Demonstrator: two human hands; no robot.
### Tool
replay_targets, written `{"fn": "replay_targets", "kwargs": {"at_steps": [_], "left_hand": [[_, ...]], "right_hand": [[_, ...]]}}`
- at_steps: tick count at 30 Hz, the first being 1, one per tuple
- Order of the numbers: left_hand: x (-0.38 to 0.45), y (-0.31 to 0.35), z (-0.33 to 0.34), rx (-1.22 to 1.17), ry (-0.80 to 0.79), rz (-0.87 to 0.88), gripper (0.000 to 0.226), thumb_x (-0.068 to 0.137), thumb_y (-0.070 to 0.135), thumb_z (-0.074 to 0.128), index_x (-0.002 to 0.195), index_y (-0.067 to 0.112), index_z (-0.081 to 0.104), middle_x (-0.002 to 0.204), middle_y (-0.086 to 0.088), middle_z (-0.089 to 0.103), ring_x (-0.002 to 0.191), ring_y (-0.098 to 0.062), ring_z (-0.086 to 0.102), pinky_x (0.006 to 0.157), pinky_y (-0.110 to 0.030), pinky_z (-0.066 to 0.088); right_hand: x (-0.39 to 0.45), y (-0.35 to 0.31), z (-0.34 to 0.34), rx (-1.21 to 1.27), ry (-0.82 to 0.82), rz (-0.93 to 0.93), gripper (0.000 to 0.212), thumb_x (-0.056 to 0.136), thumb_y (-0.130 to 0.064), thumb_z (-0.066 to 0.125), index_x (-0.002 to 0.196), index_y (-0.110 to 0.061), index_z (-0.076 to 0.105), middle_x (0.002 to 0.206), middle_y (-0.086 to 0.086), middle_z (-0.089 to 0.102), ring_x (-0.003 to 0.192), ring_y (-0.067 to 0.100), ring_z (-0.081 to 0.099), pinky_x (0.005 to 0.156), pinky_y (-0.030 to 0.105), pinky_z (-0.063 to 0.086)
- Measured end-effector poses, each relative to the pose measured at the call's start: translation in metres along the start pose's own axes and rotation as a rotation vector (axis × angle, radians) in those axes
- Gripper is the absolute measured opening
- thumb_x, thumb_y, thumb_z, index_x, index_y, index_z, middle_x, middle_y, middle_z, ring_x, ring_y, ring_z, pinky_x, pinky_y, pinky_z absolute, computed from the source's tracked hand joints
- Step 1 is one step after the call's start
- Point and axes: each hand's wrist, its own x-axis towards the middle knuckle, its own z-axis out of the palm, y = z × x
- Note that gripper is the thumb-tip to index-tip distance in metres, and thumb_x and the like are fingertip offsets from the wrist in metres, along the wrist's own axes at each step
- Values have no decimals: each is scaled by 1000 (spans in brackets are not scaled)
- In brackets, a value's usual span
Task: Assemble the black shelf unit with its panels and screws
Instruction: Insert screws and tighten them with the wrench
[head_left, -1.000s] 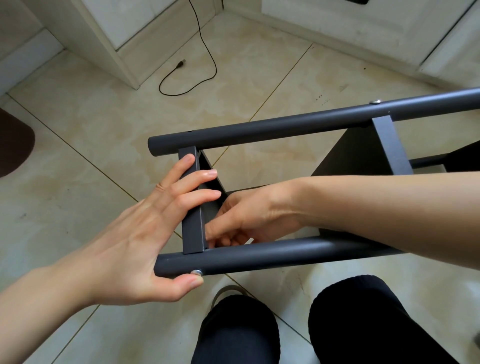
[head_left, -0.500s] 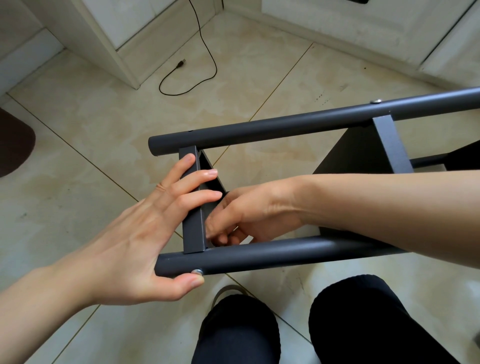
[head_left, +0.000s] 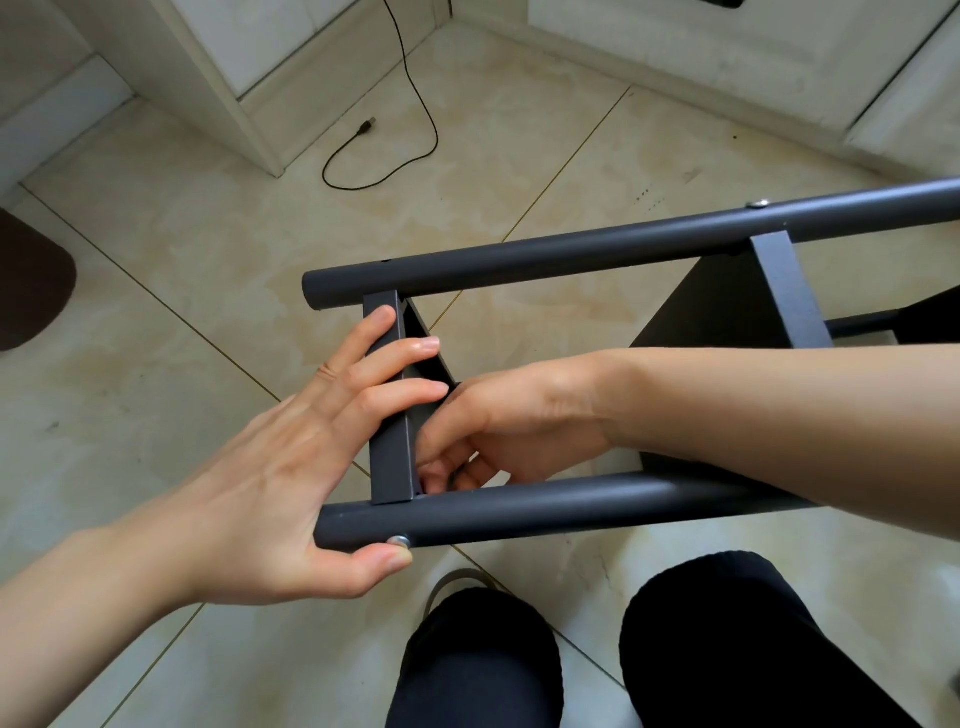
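The black shelf unit lies on its side over the floor, with a far tube (head_left: 571, 254) and a near tube (head_left: 545, 506). An end panel (head_left: 392, 457) joins them at the left; a second panel (head_left: 737, 306) sits further right. My left hand (head_left: 291, 467) presses its fingers on the end panel's outer face, and its thumb holds a silver screw (head_left: 399, 540) against the near tube. My right hand (head_left: 498, 426) reaches inside the frame, fingers curled at the inner corner of panel and near tube. What they pinch is hidden.
A black cable with a USB plug (head_left: 366, 127) trails on the tiled floor by white cabinets (head_left: 249, 62). A dark mat (head_left: 31, 280) lies at the left edge. My knees in black trousers (head_left: 478, 660) sit below the frame. Another silver screw head (head_left: 757, 203) shows on the far tube.
My right hand's fingers have shifted slightly at the inner corner. The left hand and the frame have stayed almost still.
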Motion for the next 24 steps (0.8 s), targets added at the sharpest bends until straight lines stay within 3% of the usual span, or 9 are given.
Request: {"fn": "replay_targets", "kwargs": {"at_steps": [3, 9, 13, 18, 24], "left_hand": [[0, 2, -1, -3, -1, -15, 85, 72, 58, 61, 147, 31, 31, 165, 12, 17, 156, -21, 2, 90, -40, 47], [0, 2, -1, 2, -6, -11, 85, 72, 57, 61, 147, 30, 32, 165, 13, 16, 156, -20, 2, 90, -36, 44], [0, 2, -1, 6, -1, -6, 85, 72, 58, 61, 147, 31, 32, 165, 13, 16, 156, -19, 2, 89, -34, 43], [0, 1, 0, 4, 0, -6, 83, 72, 58, 61, 146, 29, 34, 165, 12, 17, 156, -20, 2, 90, -34, 43], [0, 1, 0, -3, 2, -8, 84, 73, 58, 61, 147, 30, 32, 165, 11, 17, 156, -20, 2, 93, -37, 44]], "right_hand": [[-1, -1, -2, -47, -2, 11, 16, 93, -15, 55, 78, -14, 62, 72, 0, 60, 69, 14, 50, 70, 30, 42], [3, 2, 2, -61, 42, -6, 26, 97, -18, 53, 72, -15, 62, 64, -3, 58, 60, 10, 52, 58, 20, 46], [0, -1, 0, -22, -7, 13, 21, 95, -18, 52, 78, -16, 62, 74, -1, 60, 68, 13, 52, 67, 26, 45], [4, 4, 3, -85, 59, -20, 27, 97, -19, 56, 72, -14, 64, 60, -4, 59, 56, 9, 53, 56, 20, 46], [-1, -1, -2, -89, 28, -1, 27, 94, -20, 56, 69, -18, 67, 69, -2, 56, 62, 11, 47, 62, 25, 41]]}}
